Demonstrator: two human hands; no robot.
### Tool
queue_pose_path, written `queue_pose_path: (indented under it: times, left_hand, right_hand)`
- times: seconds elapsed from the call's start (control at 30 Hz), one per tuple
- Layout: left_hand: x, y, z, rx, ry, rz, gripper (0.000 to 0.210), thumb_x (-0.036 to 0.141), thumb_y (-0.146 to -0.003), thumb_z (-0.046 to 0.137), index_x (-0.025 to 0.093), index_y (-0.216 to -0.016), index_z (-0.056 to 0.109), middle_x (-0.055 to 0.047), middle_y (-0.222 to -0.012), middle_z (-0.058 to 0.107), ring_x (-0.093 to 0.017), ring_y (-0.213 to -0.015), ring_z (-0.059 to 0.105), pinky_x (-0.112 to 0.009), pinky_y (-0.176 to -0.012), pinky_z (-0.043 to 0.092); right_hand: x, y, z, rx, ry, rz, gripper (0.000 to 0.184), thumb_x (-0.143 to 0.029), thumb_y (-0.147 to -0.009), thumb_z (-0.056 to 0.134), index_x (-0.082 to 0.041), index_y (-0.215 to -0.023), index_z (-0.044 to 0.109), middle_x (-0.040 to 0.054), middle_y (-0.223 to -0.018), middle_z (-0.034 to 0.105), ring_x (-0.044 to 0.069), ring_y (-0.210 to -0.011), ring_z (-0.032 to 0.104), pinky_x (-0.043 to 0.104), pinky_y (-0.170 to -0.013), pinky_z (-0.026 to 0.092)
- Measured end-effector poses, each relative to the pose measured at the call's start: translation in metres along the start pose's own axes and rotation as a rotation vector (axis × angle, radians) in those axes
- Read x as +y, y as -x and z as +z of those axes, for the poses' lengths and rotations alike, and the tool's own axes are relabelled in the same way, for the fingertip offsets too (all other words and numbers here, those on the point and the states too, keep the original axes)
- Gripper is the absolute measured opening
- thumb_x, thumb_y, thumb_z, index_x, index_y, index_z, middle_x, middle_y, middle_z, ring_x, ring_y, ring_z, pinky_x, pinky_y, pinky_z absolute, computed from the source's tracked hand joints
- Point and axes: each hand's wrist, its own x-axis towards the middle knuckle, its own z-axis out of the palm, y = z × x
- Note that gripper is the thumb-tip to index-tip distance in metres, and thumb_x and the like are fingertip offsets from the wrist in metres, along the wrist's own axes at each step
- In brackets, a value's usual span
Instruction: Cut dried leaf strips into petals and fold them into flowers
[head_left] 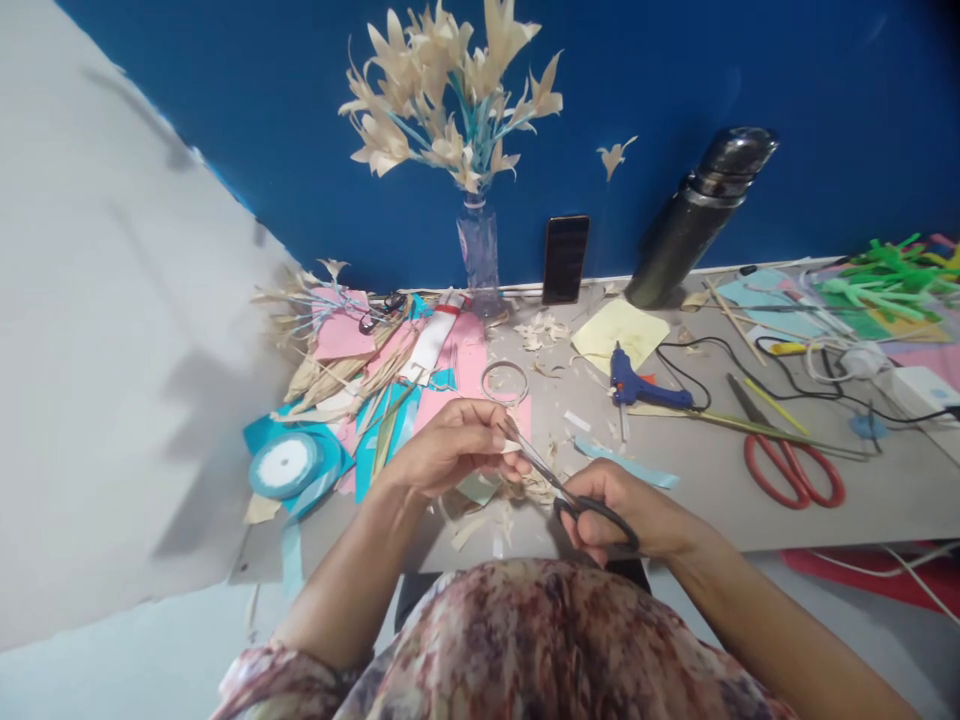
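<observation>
My right hand (622,500) has its fingers through the black handles of a small pair of scissors (546,468). The blades point up and left, reaching the fingertips of my left hand (459,440). Those fingers pinch a small pale piece of husk (511,447), partly hidden by the fingers, right beside the blades. Under both hands lie pale scraps (471,528) on the grey table (705,500). Just beyond my left hand is a roll of tape (505,382).
Pale husk flowers (442,60) stand in a clear bottle (478,255) by the blue wall, near a phone (565,260) and a dark flask (694,225). Rightward lie a blue glue gun (641,388), its cord, and red-handled scissors (793,470). A ribbon spool (285,463) sits left.
</observation>
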Motion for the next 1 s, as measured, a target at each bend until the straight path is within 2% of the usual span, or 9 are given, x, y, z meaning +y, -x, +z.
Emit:
queue_pose_path:
  times: [0.2, 0.4, 0.7, 0.9, 1.0]
  left_hand:
    - [0.0019, -0.0018, -0.0015, -0.020, -0.005, -0.003, 0.014, 0.023, -0.061, 0.078, 0.013, -0.067, 0.070, -0.007, -0.060, 0.069, -0.022, -0.060, 0.071, -0.029, -0.060, 0.052]
    - [0.0032, -0.0012, -0.0019, -0.083, -0.027, -0.015, 0.013, 0.022, -0.064, 0.077, 0.014, -0.064, 0.067, -0.010, -0.065, 0.072, -0.023, -0.064, 0.071, -0.034, -0.065, 0.053]
    - [0.0013, -0.0070, -0.0053, -0.100, 0.020, -0.017, 0.015, 0.020, -0.065, 0.075, 0.009, -0.071, 0.066, -0.009, -0.061, 0.071, -0.020, -0.058, 0.070, -0.021, -0.051, 0.043]
    - [0.0009, -0.0075, -0.0053, -0.109, 0.023, -0.008, 0.015, 0.019, -0.065, 0.076, 0.010, -0.067, 0.064, -0.009, -0.061, 0.071, -0.020, -0.059, 0.071, -0.021, -0.051, 0.044]
    - [0.0013, -0.0065, -0.0066, -0.114, 0.027, -0.028, 0.017, 0.021, -0.067, 0.078, 0.009, -0.069, 0.065, -0.009, -0.062, 0.071, -0.021, -0.062, 0.072, -0.026, -0.058, 0.052]
  right_hand:
    - [0.0005, 0.0016, -0.0034, 0.004, 0.059, 0.018, 0.032, -0.041, -0.074, 0.071, -0.013, -0.059, 0.065, 0.0000, -0.049, 0.057, 0.008, -0.043, 0.042, 0.019, -0.042, 0.025]
    - [0.0002, 0.0025, -0.0054, -0.010, 0.087, 0.017, 0.031, -0.041, -0.074, 0.070, -0.014, -0.061, 0.065, 0.0000, -0.050, 0.058, 0.009, -0.046, 0.045, 0.019, -0.044, 0.028]
    - [0.0047, -0.0006, -0.0101, -0.022, 0.103, 0.012, 0.037, -0.045, -0.076, 0.072, -0.012, -0.060, 0.064, 0.0003, -0.051, 0.059, 0.008, -0.045, 0.044, 0.018, -0.044, 0.028]
    - [0.0040, -0.0005, -0.0091, -0.006, 0.136, 0.018, 0.037, -0.043, -0.076, 0.072, -0.013, -0.058, 0.063, -0.0002, -0.050, 0.059, 0.008, -0.046, 0.045, 0.019, -0.045, 0.029]
    - [0.0034, 0.0001, -0.0081, 0.008, 0.129, 0.024, 0.033, -0.040, -0.075, 0.072, -0.013, -0.058, 0.063, -0.0008, -0.049, 0.058, 0.008, -0.045, 0.045, 0.019, -0.044, 0.029]
